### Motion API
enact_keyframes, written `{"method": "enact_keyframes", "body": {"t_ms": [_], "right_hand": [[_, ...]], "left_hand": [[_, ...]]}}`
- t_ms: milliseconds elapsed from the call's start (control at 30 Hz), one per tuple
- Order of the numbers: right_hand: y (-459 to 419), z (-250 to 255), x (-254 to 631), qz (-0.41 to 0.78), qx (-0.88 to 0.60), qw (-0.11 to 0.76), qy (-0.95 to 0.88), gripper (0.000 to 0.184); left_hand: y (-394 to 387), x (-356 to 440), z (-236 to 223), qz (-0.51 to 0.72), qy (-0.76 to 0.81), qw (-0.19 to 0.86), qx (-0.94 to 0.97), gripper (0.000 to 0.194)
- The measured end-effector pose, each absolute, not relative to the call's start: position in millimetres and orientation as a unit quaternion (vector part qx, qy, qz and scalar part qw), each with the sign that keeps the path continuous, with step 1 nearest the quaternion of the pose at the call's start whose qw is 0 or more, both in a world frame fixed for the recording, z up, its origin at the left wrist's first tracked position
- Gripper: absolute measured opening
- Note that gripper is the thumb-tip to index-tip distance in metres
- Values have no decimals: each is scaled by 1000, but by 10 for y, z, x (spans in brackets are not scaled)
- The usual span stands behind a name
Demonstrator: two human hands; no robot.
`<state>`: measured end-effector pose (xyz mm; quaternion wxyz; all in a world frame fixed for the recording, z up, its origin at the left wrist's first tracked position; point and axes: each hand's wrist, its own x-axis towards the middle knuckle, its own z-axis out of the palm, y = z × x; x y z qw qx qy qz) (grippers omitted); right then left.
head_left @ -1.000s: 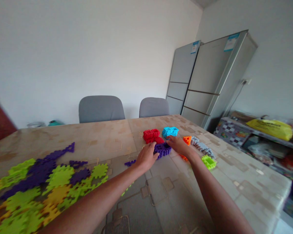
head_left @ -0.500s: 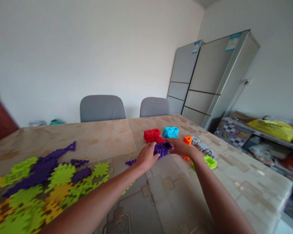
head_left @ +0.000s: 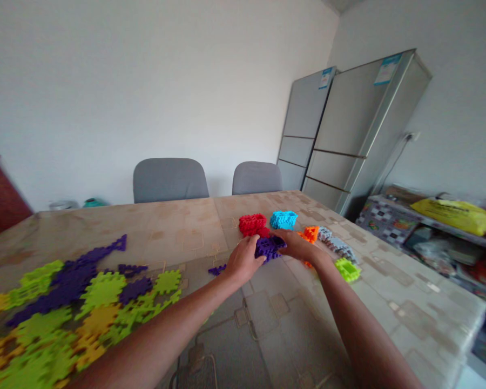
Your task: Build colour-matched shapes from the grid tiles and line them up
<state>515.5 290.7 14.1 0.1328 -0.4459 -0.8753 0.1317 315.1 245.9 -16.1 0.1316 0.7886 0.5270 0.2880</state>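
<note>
Both my hands close on a purple block cube (head_left: 268, 247) that rests on the table (head_left: 178, 227). My left hand (head_left: 243, 260) grips its near left side with curled fingers. My right hand (head_left: 297, 244) holds its right side and top edge. Just behind the cube stand a red block cube (head_left: 251, 223) and a blue block cube (head_left: 284, 219). An orange cube (head_left: 311, 233) shows past my right hand. A small purple piece (head_left: 217, 269) lies by my left wrist.
Flat green, purple and yellow interlocking tiles (head_left: 65, 302) are spread over the table's left. A lime cube (head_left: 347, 268) and grey pieces (head_left: 336, 244) lie right of my arm. Two grey chairs (head_left: 170, 180) stand behind, a fridge (head_left: 356, 129) and cluttered shelf (head_left: 433, 227) at right.
My right hand has slid left from beside the orange cube onto the purple cube. My left hand has stayed on the cube.
</note>
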Motion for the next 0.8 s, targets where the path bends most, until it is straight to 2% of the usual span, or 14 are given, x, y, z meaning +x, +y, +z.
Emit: {"method": "enact_keyframes", "body": {"t_ms": [133,267,467,667,800], "right_hand": [[2868,219,5136,133,-429,151,-881,67],[2841,319,5153,124,-425,183,-878,58],[2815,372,5112,121,-419,205,-876,50],[2749,373,4944,138,-382,186,-895,50],[2785,347,4972,131,-387,203,-890,51]], "left_hand": [[2424,3094,-205,295,526,131,787,38],[2343,2983,-229,294,527,132,787,39],[2269,2820,-256,246,528,153,798,17],[2304,2918,-232,209,523,157,811,16],[2346,3016,-218,201,522,159,814,18]]}}
